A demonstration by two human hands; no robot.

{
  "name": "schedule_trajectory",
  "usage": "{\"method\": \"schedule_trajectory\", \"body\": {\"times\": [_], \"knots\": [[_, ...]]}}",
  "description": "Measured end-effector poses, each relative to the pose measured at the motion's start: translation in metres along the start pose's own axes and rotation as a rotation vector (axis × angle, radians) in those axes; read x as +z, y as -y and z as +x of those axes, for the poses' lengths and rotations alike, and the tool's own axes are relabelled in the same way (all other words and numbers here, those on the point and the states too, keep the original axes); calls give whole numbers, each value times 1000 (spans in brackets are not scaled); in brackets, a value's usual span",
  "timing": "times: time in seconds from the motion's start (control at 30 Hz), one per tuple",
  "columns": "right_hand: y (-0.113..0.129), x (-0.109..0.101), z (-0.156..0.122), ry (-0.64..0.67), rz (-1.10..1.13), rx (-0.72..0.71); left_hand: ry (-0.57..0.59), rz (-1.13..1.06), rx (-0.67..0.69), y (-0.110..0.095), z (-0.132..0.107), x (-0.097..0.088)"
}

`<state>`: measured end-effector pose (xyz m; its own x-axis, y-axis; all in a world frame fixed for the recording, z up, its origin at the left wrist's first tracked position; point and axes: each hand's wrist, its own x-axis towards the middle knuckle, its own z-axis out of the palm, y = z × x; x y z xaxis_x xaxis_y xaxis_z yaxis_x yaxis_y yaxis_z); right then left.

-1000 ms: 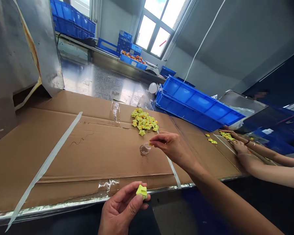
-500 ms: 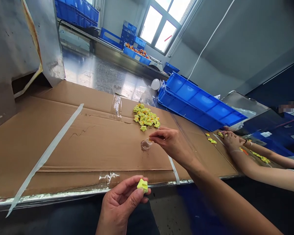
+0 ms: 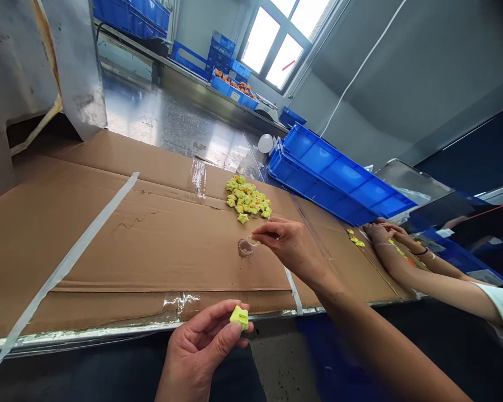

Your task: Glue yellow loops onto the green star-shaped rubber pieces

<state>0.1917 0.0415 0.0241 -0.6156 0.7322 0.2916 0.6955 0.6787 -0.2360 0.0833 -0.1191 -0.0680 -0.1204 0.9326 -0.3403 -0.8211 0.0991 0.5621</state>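
Note:
My left hand (image 3: 207, 346), low in the middle, pinches a small yellow-green star-shaped piece (image 3: 240, 317) with a slot-like recess in its upper face. My right hand (image 3: 283, 240) is held over the cardboard, thumb and fingertips closed on a small clear round piece (image 3: 252, 240); its exact kind is too small to make out. Just left of those fingertips lies a brownish round patch or shallow dish (image 3: 245, 248). Beyond the right hand is a pile of yellow-green star pieces (image 3: 248, 196), some showing orange marks.
Taped cardboard (image 3: 171, 245) covers the bench. Blue crates (image 3: 339, 176) stand at the back right. A co-worker's hands (image 3: 383, 231) are at the right, among more yellow pieces (image 3: 355, 240). A metal housing (image 3: 79, 72) stands at the left.
The view has shifted slightly. Both my hands keep their grips and nearly the same places. The co-worker's hands have moved a little, and more of a white sleeve shows.

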Motion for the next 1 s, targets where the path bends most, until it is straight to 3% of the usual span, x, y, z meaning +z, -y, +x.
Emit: {"method": "schedule_trajectory", "body": {"times": [0.6, 1.0], "knots": [[3, -1, 0, 9, 60, 33, -31, -4, -3, -1, 0, 2], [-20, -5, 2, 78, 291, 209, -16, 15, -12, -2, -2, 2]]}}
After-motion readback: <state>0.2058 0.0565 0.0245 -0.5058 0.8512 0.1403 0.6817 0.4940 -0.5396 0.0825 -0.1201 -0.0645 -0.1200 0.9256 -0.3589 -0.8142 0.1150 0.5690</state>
